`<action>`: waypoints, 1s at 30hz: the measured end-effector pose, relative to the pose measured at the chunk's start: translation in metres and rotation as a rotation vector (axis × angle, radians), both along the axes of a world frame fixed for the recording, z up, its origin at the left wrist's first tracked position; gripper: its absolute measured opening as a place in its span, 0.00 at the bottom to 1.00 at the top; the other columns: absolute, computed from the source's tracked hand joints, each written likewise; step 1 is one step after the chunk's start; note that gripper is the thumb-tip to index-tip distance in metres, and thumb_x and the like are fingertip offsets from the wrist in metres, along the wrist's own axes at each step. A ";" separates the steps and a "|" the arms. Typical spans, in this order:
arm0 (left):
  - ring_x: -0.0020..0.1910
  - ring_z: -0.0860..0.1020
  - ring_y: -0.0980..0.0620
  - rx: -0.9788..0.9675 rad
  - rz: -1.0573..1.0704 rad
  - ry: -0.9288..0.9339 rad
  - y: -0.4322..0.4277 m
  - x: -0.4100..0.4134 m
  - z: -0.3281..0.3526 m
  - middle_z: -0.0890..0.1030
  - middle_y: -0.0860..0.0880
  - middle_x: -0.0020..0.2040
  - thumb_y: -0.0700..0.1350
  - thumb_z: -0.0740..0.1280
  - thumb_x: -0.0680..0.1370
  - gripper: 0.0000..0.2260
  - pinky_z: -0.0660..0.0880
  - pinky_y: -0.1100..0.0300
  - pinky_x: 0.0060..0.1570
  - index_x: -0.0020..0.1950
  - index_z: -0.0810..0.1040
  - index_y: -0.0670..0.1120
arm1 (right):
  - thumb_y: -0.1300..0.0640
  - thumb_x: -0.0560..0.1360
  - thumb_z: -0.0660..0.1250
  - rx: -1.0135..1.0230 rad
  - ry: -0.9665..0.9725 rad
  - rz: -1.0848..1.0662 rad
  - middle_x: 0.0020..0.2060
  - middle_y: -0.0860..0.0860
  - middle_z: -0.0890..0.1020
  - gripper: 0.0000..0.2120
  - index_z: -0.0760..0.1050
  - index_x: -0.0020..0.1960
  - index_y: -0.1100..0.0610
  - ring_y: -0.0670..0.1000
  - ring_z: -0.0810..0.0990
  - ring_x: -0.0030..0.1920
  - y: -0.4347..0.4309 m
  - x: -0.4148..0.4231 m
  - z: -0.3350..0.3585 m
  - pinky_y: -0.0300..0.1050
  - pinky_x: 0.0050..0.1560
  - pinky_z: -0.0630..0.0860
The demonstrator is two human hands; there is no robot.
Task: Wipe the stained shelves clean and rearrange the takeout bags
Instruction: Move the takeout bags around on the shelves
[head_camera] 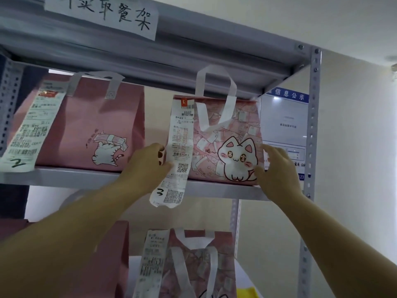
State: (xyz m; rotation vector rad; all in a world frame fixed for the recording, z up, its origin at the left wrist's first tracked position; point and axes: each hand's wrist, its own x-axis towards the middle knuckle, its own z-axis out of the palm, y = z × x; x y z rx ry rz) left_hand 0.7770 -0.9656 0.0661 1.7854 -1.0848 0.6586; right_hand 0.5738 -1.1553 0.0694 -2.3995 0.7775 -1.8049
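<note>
A pink takeout bag with a white cat print [225,143] stands on the right of the upper grey shelf [90,176], a long receipt hanging down its front. My left hand [148,166] holds the bag's left side, thumb on the receipt. My right hand [277,168] presses the bag's right side, fingers nearly straight. A second pink bag with a cat drawing [92,125] stands to the left on the same shelf, with its own receipt marked 2.
Two more pink bags [191,265] stand on the shelf below. A handwritten paper sign [103,14] is taped to the top beam. A perforated steel upright [312,125] bounds the right side, with a blue notice board [285,125] behind it.
</note>
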 end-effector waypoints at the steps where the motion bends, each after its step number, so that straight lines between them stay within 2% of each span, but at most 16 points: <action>1: 0.47 0.78 0.50 -0.016 0.006 0.009 0.001 -0.002 0.000 0.79 0.50 0.54 0.48 0.67 0.75 0.16 0.77 0.59 0.37 0.61 0.73 0.45 | 0.60 0.74 0.68 -0.017 -0.010 -0.009 0.65 0.54 0.72 0.26 0.66 0.70 0.55 0.56 0.73 0.61 0.001 -0.002 0.002 0.48 0.57 0.71; 3: 0.48 0.77 0.50 -0.066 0.029 0.008 0.006 -0.005 -0.001 0.78 0.51 0.54 0.47 0.68 0.75 0.19 0.75 0.56 0.45 0.64 0.72 0.44 | 0.59 0.74 0.68 -0.067 -0.056 0.005 0.64 0.55 0.73 0.24 0.67 0.68 0.56 0.56 0.73 0.60 0.005 -0.005 0.006 0.48 0.57 0.70; 8: 0.42 0.76 0.57 -0.178 0.045 -0.096 0.032 -0.012 -0.003 0.78 0.52 0.47 0.46 0.71 0.72 0.15 0.70 0.65 0.42 0.57 0.76 0.46 | 0.59 0.73 0.69 -0.258 -0.153 0.147 0.55 0.55 0.78 0.15 0.75 0.59 0.60 0.54 0.77 0.52 0.037 -0.003 0.012 0.42 0.50 0.69; 11: 0.41 0.75 0.60 -0.176 0.069 -0.182 0.057 -0.012 -0.007 0.77 0.56 0.44 0.47 0.71 0.72 0.10 0.66 0.70 0.37 0.51 0.76 0.50 | 0.60 0.73 0.69 -0.338 -0.096 0.260 0.51 0.54 0.80 0.12 0.77 0.56 0.60 0.51 0.77 0.48 0.065 0.008 0.011 0.40 0.48 0.71; 13: 0.40 0.75 0.59 -0.155 0.095 -0.222 0.075 -0.007 -0.009 0.77 0.55 0.43 0.47 0.71 0.72 0.09 0.67 0.70 0.38 0.50 0.76 0.49 | 0.59 0.74 0.68 -0.384 -0.023 0.324 0.49 0.51 0.79 0.10 0.77 0.54 0.59 0.46 0.74 0.46 0.084 0.020 0.009 0.32 0.46 0.69; 15: 0.41 0.76 0.59 -0.137 0.117 -0.228 0.094 0.004 -0.013 0.78 0.53 0.43 0.45 0.70 0.73 0.08 0.68 0.68 0.38 0.51 0.77 0.49 | 0.57 0.74 0.67 -0.418 0.069 0.379 0.47 0.48 0.78 0.09 0.77 0.53 0.58 0.44 0.73 0.44 0.104 0.034 0.007 0.29 0.43 0.68; 19: 0.40 0.76 0.60 -0.106 0.171 -0.256 0.137 0.036 -0.019 0.78 0.53 0.41 0.43 0.70 0.73 0.08 0.70 0.69 0.38 0.51 0.77 0.47 | 0.54 0.75 0.66 -0.436 0.203 0.466 0.46 0.48 0.79 0.08 0.78 0.52 0.56 0.47 0.76 0.43 0.144 0.071 0.001 0.42 0.44 0.75; 23: 0.41 0.75 0.53 -0.115 0.255 -0.258 0.174 0.073 -0.018 0.78 0.50 0.44 0.42 0.70 0.73 0.08 0.69 0.63 0.39 0.51 0.77 0.47 | 0.52 0.75 0.66 -0.397 0.239 0.426 0.46 0.49 0.78 0.10 0.76 0.53 0.56 0.50 0.76 0.44 0.172 0.111 0.003 0.44 0.46 0.74; 27: 0.56 0.69 0.45 -0.094 0.369 -0.175 0.200 0.113 -0.006 0.73 0.45 0.56 0.48 0.70 0.73 0.17 0.70 0.50 0.51 0.59 0.74 0.47 | 0.52 0.75 0.65 -0.283 0.192 0.314 0.53 0.52 0.74 0.14 0.72 0.58 0.57 0.52 0.73 0.51 0.187 0.151 0.005 0.43 0.50 0.69; 30: 0.65 0.61 0.42 -0.047 0.416 -0.062 0.209 0.132 0.002 0.68 0.43 0.64 0.52 0.68 0.73 0.25 0.67 0.43 0.57 0.68 0.67 0.49 | 0.52 0.76 0.63 -0.173 0.202 0.248 0.59 0.56 0.70 0.17 0.68 0.63 0.57 0.57 0.70 0.59 0.193 0.170 0.003 0.50 0.60 0.67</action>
